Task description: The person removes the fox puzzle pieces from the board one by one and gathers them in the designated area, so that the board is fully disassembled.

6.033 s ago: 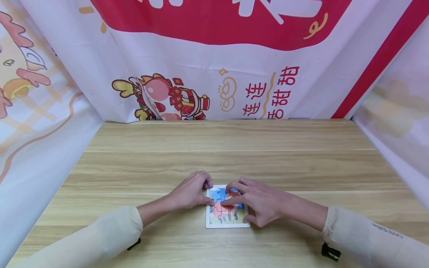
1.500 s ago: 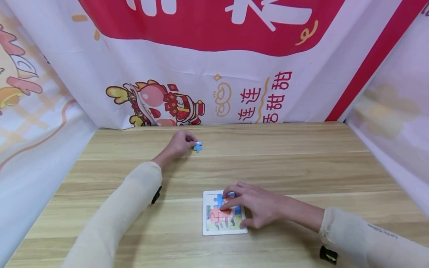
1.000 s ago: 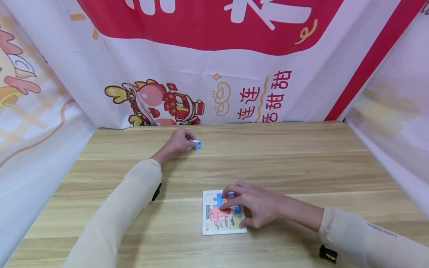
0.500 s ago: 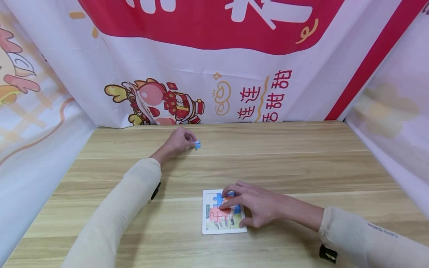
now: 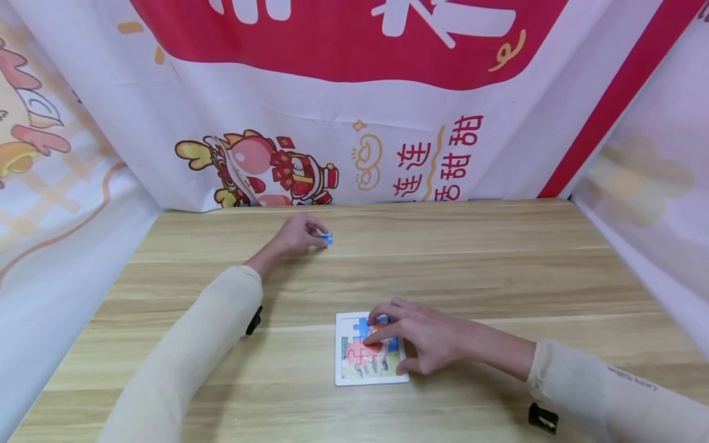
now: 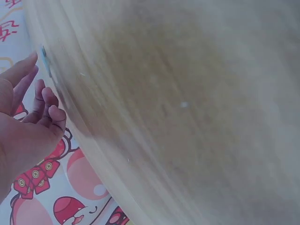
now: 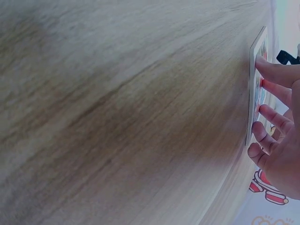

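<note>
Far back on the table, my left hand point(image 5: 297, 234) has its thumb and forefinger at opposite edges of a small blue jigsaw piece point(image 5: 329, 238). In the left wrist view, the piece point(image 6: 45, 58) lies low at the tabletop, right by the fingertips. Nearer me lies a square jigsaw puzzle in a white-framed tray point(image 5: 339, 357), showing a pink, blue and green picture. A pale gap shows at its upper left. My right hand point(image 5: 429, 338) rests spread fingertips on the pieces, with its thumb at the right edge. In the right wrist view, the fingertips touch the tray point(image 7: 251, 98).
The wood-grain table point(image 5: 471, 264) ends at a printed white-and-red cloth point(image 5: 321, 104) behind. More printed cloth hangs along the left and right sides. A dark strap point(image 5: 543, 418) sits under the right sleeve.
My left hand has gone from the puzzle's left edge to the back of the table, with a blue piece. The puzzle's upper left now shows a gap. My right hand stays on the puzzle.
</note>
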Tool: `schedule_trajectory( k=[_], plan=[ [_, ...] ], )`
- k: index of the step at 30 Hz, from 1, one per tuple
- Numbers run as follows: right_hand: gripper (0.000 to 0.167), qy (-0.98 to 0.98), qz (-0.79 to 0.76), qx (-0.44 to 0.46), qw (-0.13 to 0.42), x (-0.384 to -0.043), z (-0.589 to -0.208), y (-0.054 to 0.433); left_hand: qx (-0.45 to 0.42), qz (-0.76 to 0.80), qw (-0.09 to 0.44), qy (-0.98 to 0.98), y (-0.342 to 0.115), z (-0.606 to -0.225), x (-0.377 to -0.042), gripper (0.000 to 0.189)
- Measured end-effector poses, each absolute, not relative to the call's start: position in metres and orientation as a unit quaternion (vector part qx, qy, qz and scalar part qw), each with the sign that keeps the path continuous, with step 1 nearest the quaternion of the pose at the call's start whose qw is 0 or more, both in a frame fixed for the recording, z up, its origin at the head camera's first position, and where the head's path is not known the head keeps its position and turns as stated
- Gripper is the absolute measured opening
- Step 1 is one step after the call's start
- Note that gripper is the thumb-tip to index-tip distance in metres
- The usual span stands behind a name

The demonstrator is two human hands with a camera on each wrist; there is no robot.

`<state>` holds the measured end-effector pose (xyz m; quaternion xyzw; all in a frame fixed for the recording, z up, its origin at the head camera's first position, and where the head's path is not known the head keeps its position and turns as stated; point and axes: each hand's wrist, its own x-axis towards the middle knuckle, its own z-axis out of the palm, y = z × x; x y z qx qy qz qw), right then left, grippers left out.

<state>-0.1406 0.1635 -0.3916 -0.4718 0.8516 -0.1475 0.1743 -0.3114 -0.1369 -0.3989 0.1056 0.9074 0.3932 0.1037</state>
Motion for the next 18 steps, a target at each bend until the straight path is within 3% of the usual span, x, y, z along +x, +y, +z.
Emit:
schedule_trajectory(
  k=[7, 18],
  plan=[
    [0.06, 0.853, -0.145, -0.469, 0.176, -0.14, -0.391, 0.164, 0.167, 0.405, 0.091, 0.894, -0.134, -0.393, -0.296, 0.025],
    [0.053, 0.857, -0.14, -0.471, 0.153, -0.136, -0.388, 0.164, 0.241, 0.397, 0.119, 0.877, -0.125, -0.382, -0.26, 0.023]
  ],
)
